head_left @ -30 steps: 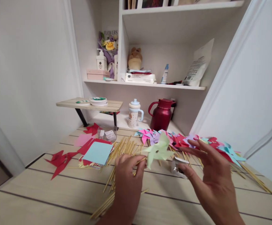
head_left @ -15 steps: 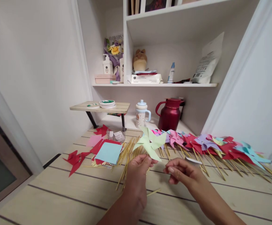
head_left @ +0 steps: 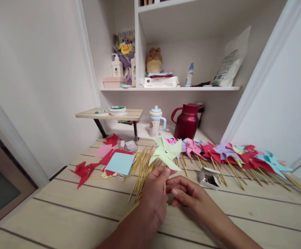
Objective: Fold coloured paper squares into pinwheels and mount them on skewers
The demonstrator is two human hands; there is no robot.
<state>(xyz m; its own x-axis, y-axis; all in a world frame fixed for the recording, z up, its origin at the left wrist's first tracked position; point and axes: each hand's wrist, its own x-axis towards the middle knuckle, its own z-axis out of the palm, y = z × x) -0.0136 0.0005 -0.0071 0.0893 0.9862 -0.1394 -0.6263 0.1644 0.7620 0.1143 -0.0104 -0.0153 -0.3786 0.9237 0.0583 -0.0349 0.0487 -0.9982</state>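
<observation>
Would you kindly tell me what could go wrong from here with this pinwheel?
The left hand holds the light green pinwheel close to its paper blades, so a slip might crease them. The open box of small shiny pieces lies near the right hand; a knock could spill it. The loose sticks beside the left hand might scatter if brushed.

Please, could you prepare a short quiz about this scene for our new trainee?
1. Which hand grips just beneath the blades of the light green paper pinwheel?
2. True or false: the light blue paper sheet lies on top of red paper.
3. Fill in: to the right of the spotted lidded cup stands a dark red ____.

Key:
1. The left hand.
2. True.
3. Jug.
</observation>
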